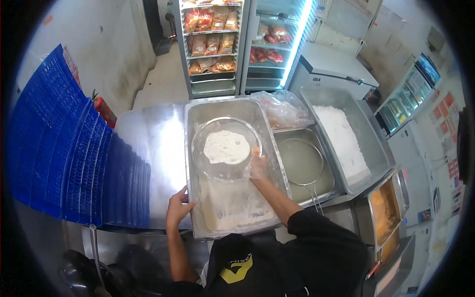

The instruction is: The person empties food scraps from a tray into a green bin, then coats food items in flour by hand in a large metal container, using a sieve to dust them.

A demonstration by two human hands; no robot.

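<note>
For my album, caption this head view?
Left hand on metal tub, right hand gripping a round sieve of white powder.

The right hand (258, 167) on the sieve (225, 118) is blurred, so its separate fingers are hard to make out. A red fire extinguisher (105, 112) is partly hidden behind blue crates (69, 143). The top edge cuts off two tall fridges (246, 54); the bottom edge cuts off the person's black shirt (321, 250). Cloudy wrapping makes the contents of the plastic bag (287, 110) beyond the pans unclear. Wall papers (445, 116) at right are too small to read. A dark, shiny object (81, 271) at lower left is too dim to identify.
</note>
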